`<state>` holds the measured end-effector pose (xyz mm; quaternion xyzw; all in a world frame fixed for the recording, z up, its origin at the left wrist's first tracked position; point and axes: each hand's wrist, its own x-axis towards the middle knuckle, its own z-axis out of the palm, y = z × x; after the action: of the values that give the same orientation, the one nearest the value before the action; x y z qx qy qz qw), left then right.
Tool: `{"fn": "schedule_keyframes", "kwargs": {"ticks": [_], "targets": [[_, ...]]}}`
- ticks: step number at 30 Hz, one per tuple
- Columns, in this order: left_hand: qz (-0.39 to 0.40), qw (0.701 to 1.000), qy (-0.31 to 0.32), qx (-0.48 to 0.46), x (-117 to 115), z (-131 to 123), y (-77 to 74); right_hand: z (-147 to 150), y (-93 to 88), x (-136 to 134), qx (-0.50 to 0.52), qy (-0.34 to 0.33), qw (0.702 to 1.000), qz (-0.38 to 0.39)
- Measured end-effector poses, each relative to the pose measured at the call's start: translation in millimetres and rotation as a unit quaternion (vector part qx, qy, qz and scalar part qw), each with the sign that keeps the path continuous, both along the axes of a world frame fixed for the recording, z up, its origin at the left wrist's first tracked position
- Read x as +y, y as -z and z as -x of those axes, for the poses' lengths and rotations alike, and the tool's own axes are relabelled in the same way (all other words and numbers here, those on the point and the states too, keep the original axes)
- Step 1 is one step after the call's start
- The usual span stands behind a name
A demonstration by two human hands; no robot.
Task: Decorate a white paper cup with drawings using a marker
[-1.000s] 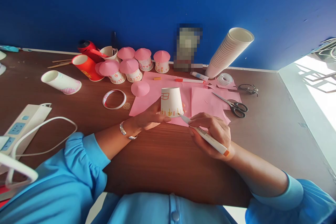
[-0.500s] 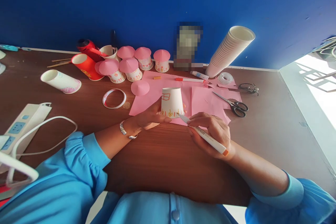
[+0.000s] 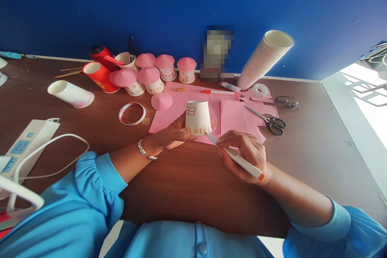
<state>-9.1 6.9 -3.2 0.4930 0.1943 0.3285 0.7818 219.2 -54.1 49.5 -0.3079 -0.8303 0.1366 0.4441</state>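
Observation:
An upside-down white paper cup (image 3: 198, 116) with orange drawings stands on pink paper (image 3: 232, 115). My left hand (image 3: 172, 134) grips the cup from its left side near the rim. My right hand (image 3: 244, 153) holds a white marker with an orange end (image 3: 238, 160); its tip touches the cup's lower right edge.
Several cups topped with pink cones (image 3: 151, 74) stand at the back, with a red cup (image 3: 99, 75) and a lying cup (image 3: 71, 94) to the left. A stack of paper cups (image 3: 266, 58), scissors (image 3: 267, 120), tape rings (image 3: 132, 113), a glue tube (image 3: 229, 86) and a power strip (image 3: 22, 143) lie around.
The marker tip has shifted slightly along the cup's lower edge. Both hands stay nearly where they were.

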Motion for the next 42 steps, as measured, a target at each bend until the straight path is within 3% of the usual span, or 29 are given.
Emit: {"fn": "schedule_keyframes", "kwargs": {"ticks": [12, 22, 33, 42], "targets": [[-0.016, 1.000, 0.014, -0.002, 1.5, 1.5, -0.7, 0.4, 0.8, -1.8, 0.051, 0.020, 0.998, -0.013], [-0.036, 0.999, 0.023, 0.014, 0.5, 1.7, -1.3, -0.8, 0.7, -1.6, 0.022, -0.004, 1.000, 0.010], [-0.024, 0.999, 0.027, -0.003, 0.2, 1.9, 4.2, -1.0, 2.5, -2.1, 0.021, 0.030, 0.999, 0.001], [-0.026, 0.999, 0.034, -0.010, 1.1, 0.6, -0.4, 0.3, 2.1, -2.4, 0.019, 0.031, 0.999, 0.001]]}}
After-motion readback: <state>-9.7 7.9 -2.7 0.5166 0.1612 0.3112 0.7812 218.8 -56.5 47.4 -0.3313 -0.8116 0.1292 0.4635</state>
